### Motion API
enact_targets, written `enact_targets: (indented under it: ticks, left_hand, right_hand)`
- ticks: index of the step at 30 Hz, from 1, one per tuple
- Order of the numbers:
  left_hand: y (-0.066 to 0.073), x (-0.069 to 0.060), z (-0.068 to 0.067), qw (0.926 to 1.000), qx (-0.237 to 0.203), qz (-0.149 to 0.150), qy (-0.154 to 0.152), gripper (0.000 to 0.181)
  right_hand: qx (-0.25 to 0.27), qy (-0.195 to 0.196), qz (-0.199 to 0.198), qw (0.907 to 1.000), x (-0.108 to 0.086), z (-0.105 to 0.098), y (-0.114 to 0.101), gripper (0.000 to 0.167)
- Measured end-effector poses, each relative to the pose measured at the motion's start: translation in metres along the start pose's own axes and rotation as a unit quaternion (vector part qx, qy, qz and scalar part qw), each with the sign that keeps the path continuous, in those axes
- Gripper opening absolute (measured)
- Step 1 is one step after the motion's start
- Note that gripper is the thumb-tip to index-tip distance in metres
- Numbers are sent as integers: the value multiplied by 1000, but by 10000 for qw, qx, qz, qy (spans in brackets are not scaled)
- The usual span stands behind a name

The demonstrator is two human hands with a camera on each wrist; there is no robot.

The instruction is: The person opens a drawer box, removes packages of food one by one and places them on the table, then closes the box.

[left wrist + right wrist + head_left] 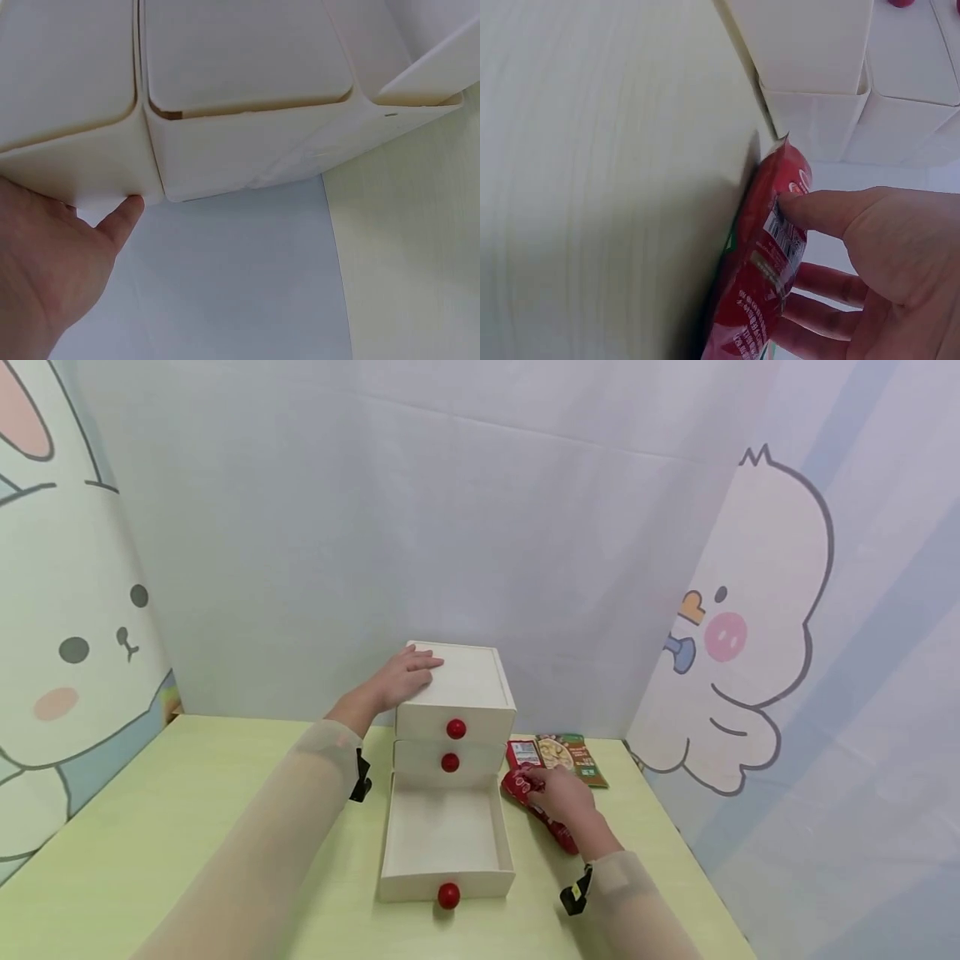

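A white stack of three drawers (455, 722) with round red knobs stands at the back of the table. Its bottom drawer (446, 831) is pulled out, and the upper two are closed. My left hand (402, 678) rests on the top left of the stack with fingers extended; in the left wrist view its thumb touches the side wall. Right of the stack, my right hand (562, 795) pinches a red snack packet (761, 274) between thumb and fingers. The packet is tilted, with a printed barcode facing up. The far side of it is hidden.
Behind my right hand lie a green and brown food packet (588, 760) and another red packet (522, 752). The pale yellow table (225, 760) meets a pale curtain (375, 527) at the back. Cartoon figures show on both sides.
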State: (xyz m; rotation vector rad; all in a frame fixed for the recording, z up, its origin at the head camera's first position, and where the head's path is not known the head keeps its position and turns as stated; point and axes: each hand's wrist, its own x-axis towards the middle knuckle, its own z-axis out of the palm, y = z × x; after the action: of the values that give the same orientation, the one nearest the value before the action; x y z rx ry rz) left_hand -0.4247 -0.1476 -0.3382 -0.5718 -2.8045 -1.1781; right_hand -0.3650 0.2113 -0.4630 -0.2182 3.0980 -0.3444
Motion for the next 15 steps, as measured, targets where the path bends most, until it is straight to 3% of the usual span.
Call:
enact_targets:
  ticks: [5, 9, 13, 15]
  left_hand:
    - [0, -2, 1, 10000, -20, 12, 19, 60]
    - [-1, -1, 2, 10000, 11, 34, 30, 60]
    - [0, -1, 2, 9999, 91, 27, 32, 61]
    - [1, 0, 2, 9999, 139, 34, 36, 61]
  right_hand:
    - [183, 81, -184, 9996, -4, 2, 4, 50]
    - [46, 114, -318, 9994, -8, -2, 3, 48]
    - [-173, 420, -553, 9974, -13, -6, 2, 40]
    - [-26, 578, -619, 9964, -18, -9, 0, 36]
